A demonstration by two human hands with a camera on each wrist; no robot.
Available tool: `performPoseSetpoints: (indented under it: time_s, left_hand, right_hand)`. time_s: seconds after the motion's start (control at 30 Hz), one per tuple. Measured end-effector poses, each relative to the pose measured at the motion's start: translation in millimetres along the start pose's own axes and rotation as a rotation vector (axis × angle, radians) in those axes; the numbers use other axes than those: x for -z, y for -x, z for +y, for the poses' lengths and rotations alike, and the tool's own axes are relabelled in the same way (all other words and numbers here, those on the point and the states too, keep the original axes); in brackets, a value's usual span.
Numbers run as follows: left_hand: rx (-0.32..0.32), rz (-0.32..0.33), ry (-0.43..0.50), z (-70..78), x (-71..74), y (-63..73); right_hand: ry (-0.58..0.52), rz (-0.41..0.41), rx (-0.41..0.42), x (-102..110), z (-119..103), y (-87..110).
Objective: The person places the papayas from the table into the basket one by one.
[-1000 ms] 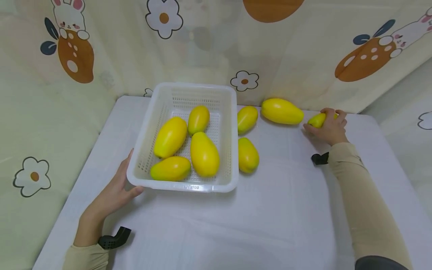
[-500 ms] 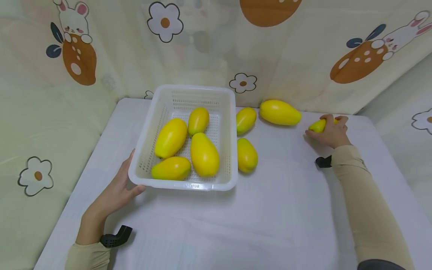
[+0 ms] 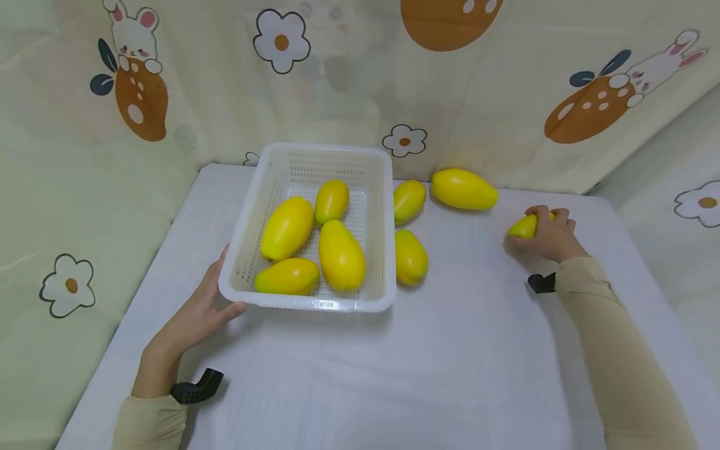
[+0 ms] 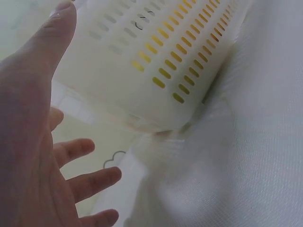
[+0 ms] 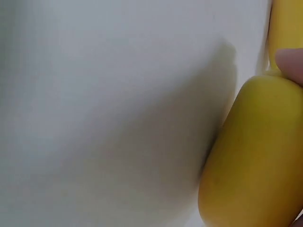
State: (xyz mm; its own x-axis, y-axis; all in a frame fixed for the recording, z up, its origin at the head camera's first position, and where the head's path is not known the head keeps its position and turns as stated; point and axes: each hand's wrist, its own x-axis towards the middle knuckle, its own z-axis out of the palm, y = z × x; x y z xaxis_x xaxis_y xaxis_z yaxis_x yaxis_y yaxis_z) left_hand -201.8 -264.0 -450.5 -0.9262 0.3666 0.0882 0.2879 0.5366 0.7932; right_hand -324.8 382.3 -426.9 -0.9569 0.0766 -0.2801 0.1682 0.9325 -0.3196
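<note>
Mango-like fruit (image 3: 522, 227), yellow-green, at 3 o'clock in head view — gripped in R hand (image 3: 552, 239). L hand (image 3: 197, 312), fingers spread, by 8 o'clock corner of white plastic basket (image 3: 304, 302) w/ 4 similar fruits (image 3: 287, 229) inside; 3 more (image 3: 464, 189) betw. basket & R hand.

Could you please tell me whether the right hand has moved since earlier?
Yes: in the head view, the right hand, holding a yellow fruit, has moved nearer, away from the back edge of the table.
</note>
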Motion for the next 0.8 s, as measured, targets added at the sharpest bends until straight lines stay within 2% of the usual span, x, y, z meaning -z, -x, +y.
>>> performPoseSetpoints:
  time_s: [0.27,0.63,0.8]
  left_hand:
    - [0.013,-0.006,-0.001,-0.8,0.3,-1.8]
    - [0.007,-0.003,0.010,-2.0,-1.3,-1.4]
    - [0.003,-0.005,0.011,-1.5,0.3,-1.3]
  right_hand:
    - [0.016,-0.008,0.011,-8.5,-3.0,13.9]
    - [0.159,0.144,0.099,-21.5,-16.5,25.3]
    - [0.136,0.145,0.083,-25.3,-17.2,31.2]
